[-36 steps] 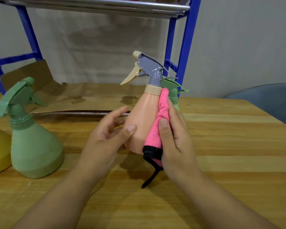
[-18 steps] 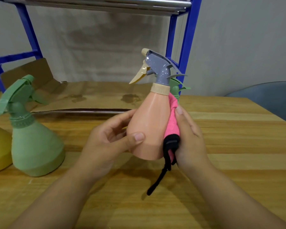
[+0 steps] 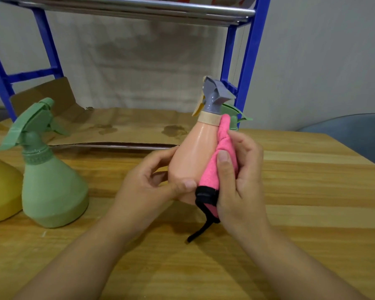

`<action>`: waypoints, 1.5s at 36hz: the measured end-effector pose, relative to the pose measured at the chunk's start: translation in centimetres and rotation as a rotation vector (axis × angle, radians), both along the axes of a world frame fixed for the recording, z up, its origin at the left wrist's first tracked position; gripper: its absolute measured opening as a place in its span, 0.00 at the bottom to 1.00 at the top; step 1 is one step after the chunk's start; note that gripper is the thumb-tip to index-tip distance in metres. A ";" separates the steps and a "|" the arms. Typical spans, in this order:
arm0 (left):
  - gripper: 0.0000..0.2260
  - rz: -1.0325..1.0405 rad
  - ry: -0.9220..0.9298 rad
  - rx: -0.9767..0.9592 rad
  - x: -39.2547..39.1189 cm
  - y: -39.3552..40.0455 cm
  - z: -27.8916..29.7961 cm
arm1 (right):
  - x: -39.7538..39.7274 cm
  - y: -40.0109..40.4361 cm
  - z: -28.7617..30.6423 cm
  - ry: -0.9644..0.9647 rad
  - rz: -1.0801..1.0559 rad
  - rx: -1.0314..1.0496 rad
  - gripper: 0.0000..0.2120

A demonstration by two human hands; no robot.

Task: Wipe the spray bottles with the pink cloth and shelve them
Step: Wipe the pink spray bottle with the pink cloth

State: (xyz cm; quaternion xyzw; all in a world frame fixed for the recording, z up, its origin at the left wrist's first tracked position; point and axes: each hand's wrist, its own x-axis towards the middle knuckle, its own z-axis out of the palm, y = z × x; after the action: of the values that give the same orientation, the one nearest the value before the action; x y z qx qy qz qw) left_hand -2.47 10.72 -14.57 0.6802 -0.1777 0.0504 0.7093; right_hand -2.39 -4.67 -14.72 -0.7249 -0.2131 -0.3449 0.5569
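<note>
My two hands are up off the bench [image 3: 312,224] with the peach spray bottle [image 3: 193,156] between them, so I am in the wiping step, not the shelving one. My left hand [image 3: 152,187] cradles the bottle low down, thumb laid across the front near its base and fingers curled round behind, which keeps it tilted a little with the grey trigger head [image 3: 214,94] pointing up and away from me. My right hand [image 3: 240,180] presses the folded pink cloth [image 3: 217,161] against the bottle's right side, thumb on the front of the cloth and fingers wrapped round the back of it; the cloth's black-edged corner and loop hang below my palm. The cloth reaches from just under the collar down to the base, so I judge the next move is to turn the bottle with the left hand until the right has rubbed all the way round, then lift it across to the rack. To my left a green spray bottle [image 3: 50,180] stands on the bench, a yellow one [image 3: 0,191] just beside it at the edge of view. Beyond my hands another green trigger [image 3: 236,113] peeks from behind the peach bottle. Farthest back stands the blue shelf rack [image 3: 251,61], with brown cardboard [image 3: 117,126] lining its low shelf.
</note>
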 end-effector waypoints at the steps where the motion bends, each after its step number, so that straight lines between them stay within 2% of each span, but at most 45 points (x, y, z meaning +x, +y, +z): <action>1: 0.28 -0.014 0.011 -0.033 0.0 0.1 0.1 | -0.1 0.0 0.0 -0.023 -0.001 -0.025 0.13; 7: 0.27 -0.045 0.067 -0.157 0.1 0.7 0.6 | -0.1 -0.4 -0.3 -0.089 0.054 -0.107 0.17; 11: 0.27 -0.063 0.044 -0.103 -0.2 0.8 0.7 | 0.0 -0.3 0.0 0.056 0.145 0.093 0.13; 14: 0.31 -0.081 0.026 -0.101 -0.2 0.8 0.6 | 0.2 -0.4 0.7 0.172 0.193 0.251 0.09; 16: 0.32 -0.090 0.022 -0.098 -0.3 0.6 0.7 | 0.2 -0.6 0.8 0.201 0.199 0.306 0.10; 20: 0.33 -0.090 0.045 -0.120 -0.2 0.2 0.5 | -0.2 -0.3 0.6 0.149 0.142 0.256 0.12; 25: 0.22 0.015 -0.032 -0.123 0.0 -0.3 0.3 | -0.3 0.1 0.2 0.095 0.036 0.134 0.16; 27: 0.20 0.020 -0.035 -0.139 -0.1 -0.3 0.3 | -0.3 0.1 0.1 0.064 0.032 0.067 0.16; 32: 0.28 0.058 -0.055 -0.101 -0.1 -0.1 0.2 | -0.5 0.3 0.1 -0.064 -0.010 -0.161 0.19; 35: 0.29 0.064 -0.062 -0.128 -0.2 0.2 0.4 | -0.4 0.0 0.5 -0.081 0.029 -0.132 0.18; 39: 0.29 -0.028 -0.044 -0.106 -0.4 0.5 0.6 | -0.5 -0.1 1.4 0.136 0.190 0.153 0.14; 42: 0.25 -0.061 -0.049 -0.095 -0.7 0.3 0.6 | -0.4 -0.5 1.8 0.232 0.209 0.267 0.10; 48: 0.26 0.026 -0.063 -0.020 -0.3 -0.2 0.4 | -0.4 -0.4 1.3 0.213 0.130 0.226 0.13; 52: 0.27 0.052 -0.016 -0.084 0.0 -0.2 0.4 | -0.2 -0.2 0.9 0.140 0.044 0.060 0.20; 54: 0.25 0.025 0.036 -0.128 0.0 -0.3 0.6 | -0.1 -0.1 0.7 0.079 -0.005 -0.055 0.21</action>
State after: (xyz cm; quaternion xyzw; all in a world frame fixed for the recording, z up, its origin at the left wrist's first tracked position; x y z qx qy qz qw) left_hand -2.51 10.43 -13.96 0.6365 -0.1529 0.0583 0.7537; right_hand -2.51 -4.73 -14.04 -0.7534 -0.1985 -0.3113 0.5442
